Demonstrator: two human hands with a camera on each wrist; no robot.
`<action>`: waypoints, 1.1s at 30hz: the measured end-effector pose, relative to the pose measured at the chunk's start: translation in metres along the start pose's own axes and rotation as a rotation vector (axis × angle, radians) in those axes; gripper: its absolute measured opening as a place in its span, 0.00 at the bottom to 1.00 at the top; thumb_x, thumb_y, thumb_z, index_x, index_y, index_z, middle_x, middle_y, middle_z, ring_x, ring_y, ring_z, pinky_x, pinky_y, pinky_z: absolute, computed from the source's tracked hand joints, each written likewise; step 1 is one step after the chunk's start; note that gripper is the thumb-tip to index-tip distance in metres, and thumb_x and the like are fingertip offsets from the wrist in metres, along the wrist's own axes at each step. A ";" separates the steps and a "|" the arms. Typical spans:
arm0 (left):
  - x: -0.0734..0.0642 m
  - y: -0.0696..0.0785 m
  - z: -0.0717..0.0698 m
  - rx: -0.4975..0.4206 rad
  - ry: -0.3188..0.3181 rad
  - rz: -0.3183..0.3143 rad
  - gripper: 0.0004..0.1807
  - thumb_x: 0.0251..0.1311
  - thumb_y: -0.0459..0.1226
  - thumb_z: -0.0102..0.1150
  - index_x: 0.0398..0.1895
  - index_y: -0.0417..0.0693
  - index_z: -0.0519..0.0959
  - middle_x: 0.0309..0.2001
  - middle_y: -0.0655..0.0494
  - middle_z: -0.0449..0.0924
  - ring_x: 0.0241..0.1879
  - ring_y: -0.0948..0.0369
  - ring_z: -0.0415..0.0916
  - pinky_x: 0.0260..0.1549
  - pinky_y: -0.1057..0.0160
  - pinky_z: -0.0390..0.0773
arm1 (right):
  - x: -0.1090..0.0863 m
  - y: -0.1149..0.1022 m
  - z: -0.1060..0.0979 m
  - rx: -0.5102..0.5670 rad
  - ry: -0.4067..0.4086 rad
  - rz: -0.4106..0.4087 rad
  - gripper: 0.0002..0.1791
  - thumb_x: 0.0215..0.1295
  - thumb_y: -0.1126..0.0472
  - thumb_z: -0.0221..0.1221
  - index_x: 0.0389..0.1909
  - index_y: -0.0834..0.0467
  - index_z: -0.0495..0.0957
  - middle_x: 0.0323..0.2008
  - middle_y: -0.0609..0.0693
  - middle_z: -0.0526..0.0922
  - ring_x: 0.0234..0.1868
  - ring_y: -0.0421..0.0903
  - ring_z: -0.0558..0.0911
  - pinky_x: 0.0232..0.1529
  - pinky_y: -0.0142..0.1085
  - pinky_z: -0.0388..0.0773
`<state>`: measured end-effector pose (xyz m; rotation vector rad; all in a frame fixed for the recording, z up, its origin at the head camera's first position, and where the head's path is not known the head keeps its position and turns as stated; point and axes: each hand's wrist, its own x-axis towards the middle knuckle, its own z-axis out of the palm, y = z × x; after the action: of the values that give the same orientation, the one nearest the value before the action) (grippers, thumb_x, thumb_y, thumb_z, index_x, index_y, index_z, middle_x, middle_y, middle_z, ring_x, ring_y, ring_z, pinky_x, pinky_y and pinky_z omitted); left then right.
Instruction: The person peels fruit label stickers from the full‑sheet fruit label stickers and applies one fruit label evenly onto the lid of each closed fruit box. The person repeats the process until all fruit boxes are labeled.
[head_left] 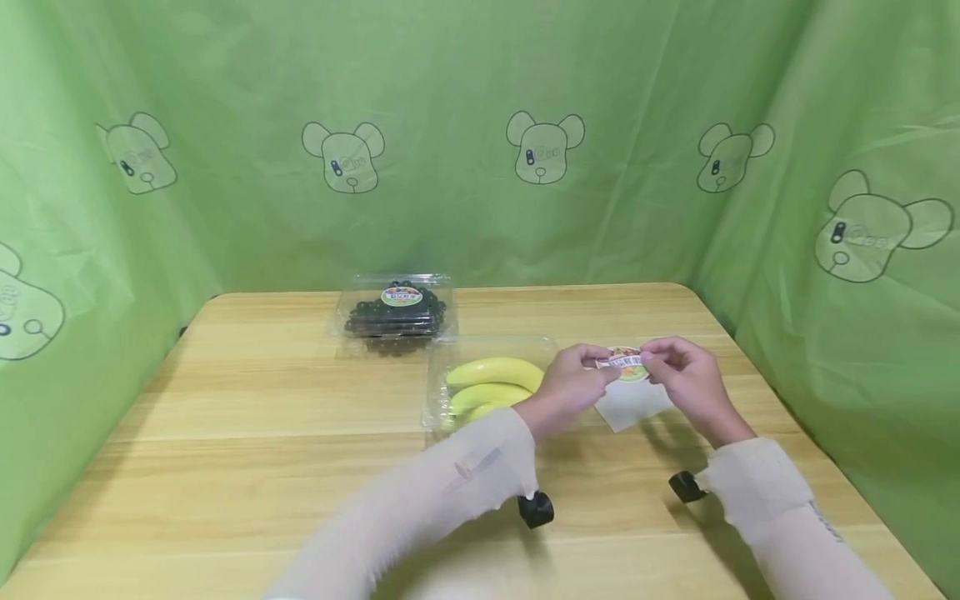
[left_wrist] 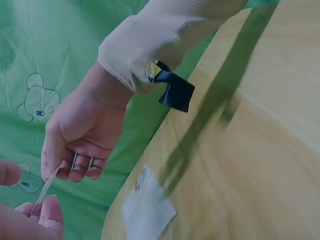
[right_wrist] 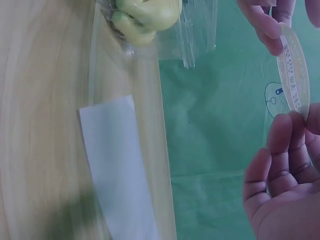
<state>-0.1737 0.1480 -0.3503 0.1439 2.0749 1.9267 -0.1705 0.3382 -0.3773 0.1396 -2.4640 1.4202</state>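
Between my two hands is an oval fruit sticker (head_left: 626, 364) with a colourful print and lettering. The left hand (head_left: 570, 383) pinches one end of it between thumb and fingers; the right hand (head_left: 693, 383) pinches the other end. Seen edge-on in the left wrist view, the sticker (left_wrist: 46, 189) looks thin and slightly bent. Just below the hands lies a white backing sheet (head_left: 630, 408) on the table, with another small printed sticker (left_wrist: 140, 180) near one end. Left of the hands stands a clear plastic box (head_left: 438, 375) holding yellow bananas (head_left: 495, 372), partly hidden by my left arm.
Farther back, a lidded clear box (head_left: 352, 292) of dark grapes (head_left: 367, 321) bears a similar oval label (head_left: 402, 295). All stand on a wooden table (head_left: 247, 400), with a green curtain (head_left: 450, 225) around its back and sides. Black wrist mounts (head_left: 536, 509) protrude below both sleeves.
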 end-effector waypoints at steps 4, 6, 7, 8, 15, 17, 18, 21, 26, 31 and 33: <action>0.001 0.003 -0.009 0.046 0.020 0.003 0.14 0.59 0.35 0.64 0.48 0.47 0.81 0.34 0.60 0.79 0.32 0.61 0.78 0.33 0.64 0.81 | 0.002 -0.005 0.005 0.041 -0.018 -0.018 0.13 0.68 0.64 0.58 0.45 0.72 0.74 0.30 0.42 0.80 0.29 0.38 0.79 0.34 0.27 0.80; 0.001 0.003 -0.014 0.070 0.030 0.012 0.12 0.59 0.35 0.64 0.47 0.48 0.82 0.32 0.60 0.80 0.31 0.62 0.79 0.32 0.64 0.81 | 0.003 -0.008 0.008 0.046 -0.025 -0.028 0.13 0.68 0.65 0.58 0.45 0.72 0.74 0.30 0.41 0.81 0.29 0.38 0.79 0.33 0.27 0.80; 0.001 0.003 -0.016 0.087 0.033 0.019 0.12 0.59 0.35 0.64 0.46 0.49 0.82 0.32 0.60 0.81 0.31 0.62 0.79 0.30 0.65 0.80 | 0.004 -0.009 0.009 0.044 -0.029 -0.033 0.13 0.68 0.65 0.58 0.45 0.72 0.75 0.30 0.41 0.81 0.29 0.38 0.79 0.33 0.28 0.79; 0.002 0.003 -0.019 0.107 0.033 0.031 0.11 0.59 0.35 0.64 0.46 0.50 0.83 0.32 0.61 0.81 0.31 0.64 0.78 0.30 0.65 0.79 | 0.004 -0.010 0.010 0.040 -0.034 -0.038 0.13 0.68 0.65 0.58 0.45 0.72 0.75 0.30 0.41 0.81 0.28 0.38 0.79 0.32 0.28 0.79; 0.006 -0.001 -0.036 0.210 0.040 0.109 0.08 0.60 0.36 0.64 0.42 0.52 0.84 0.37 0.61 0.82 0.34 0.65 0.76 0.28 0.66 0.78 | 0.008 -0.020 0.018 0.010 -0.056 -0.043 0.12 0.68 0.63 0.58 0.44 0.68 0.76 0.29 0.43 0.81 0.29 0.40 0.80 0.29 0.31 0.77; 0.006 -0.002 -0.041 0.221 0.046 0.115 0.08 0.60 0.36 0.64 0.42 0.52 0.84 0.37 0.62 0.82 0.35 0.64 0.76 0.29 0.66 0.78 | 0.009 -0.024 0.021 0.017 -0.059 -0.036 0.11 0.68 0.63 0.59 0.44 0.67 0.76 0.30 0.44 0.82 0.29 0.41 0.80 0.30 0.32 0.77; 0.006 -0.002 -0.043 0.224 0.048 0.117 0.08 0.60 0.36 0.64 0.42 0.52 0.84 0.37 0.61 0.82 0.35 0.64 0.76 0.28 0.66 0.78 | 0.010 -0.025 0.022 0.024 -0.063 -0.037 0.11 0.68 0.63 0.59 0.44 0.67 0.76 0.30 0.44 0.82 0.30 0.41 0.81 0.31 0.32 0.77; 0.006 -0.002 -0.047 0.231 0.048 0.122 0.07 0.60 0.36 0.63 0.42 0.52 0.84 0.36 0.62 0.81 0.34 0.64 0.76 0.27 0.66 0.78 | 0.012 -0.029 0.026 0.048 -0.072 -0.054 0.10 0.67 0.65 0.59 0.43 0.68 0.76 0.30 0.45 0.82 0.29 0.41 0.81 0.32 0.32 0.78; 0.004 -0.002 -0.054 0.239 0.042 0.141 0.09 0.58 0.32 0.63 0.42 0.50 0.84 0.34 0.60 0.81 0.30 0.64 0.75 0.23 0.68 0.76 | 0.014 -0.035 0.030 0.082 -0.099 -0.091 0.10 0.66 0.67 0.58 0.43 0.71 0.76 0.30 0.47 0.82 0.29 0.40 0.80 0.33 0.31 0.79; 0.003 0.000 -0.062 0.216 0.038 0.146 0.11 0.56 0.28 0.63 0.43 0.46 0.83 0.33 0.58 0.80 0.27 0.62 0.74 0.18 0.69 0.74 | 0.015 -0.040 0.035 0.096 -0.118 -0.088 0.10 0.67 0.67 0.58 0.44 0.71 0.76 0.30 0.52 0.81 0.29 0.40 0.81 0.35 0.31 0.80; 0.003 0.000 -0.066 0.208 0.033 0.146 0.12 0.56 0.27 0.63 0.44 0.45 0.83 0.33 0.57 0.80 0.27 0.62 0.75 0.18 0.69 0.74 | 0.016 -0.042 0.037 0.102 -0.128 -0.088 0.10 0.66 0.68 0.58 0.44 0.71 0.76 0.30 0.53 0.81 0.29 0.41 0.81 0.35 0.31 0.80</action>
<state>-0.1959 0.0856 -0.3473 0.3194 2.3433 1.7984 -0.1839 0.2858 -0.3555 0.3675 -2.4516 1.5432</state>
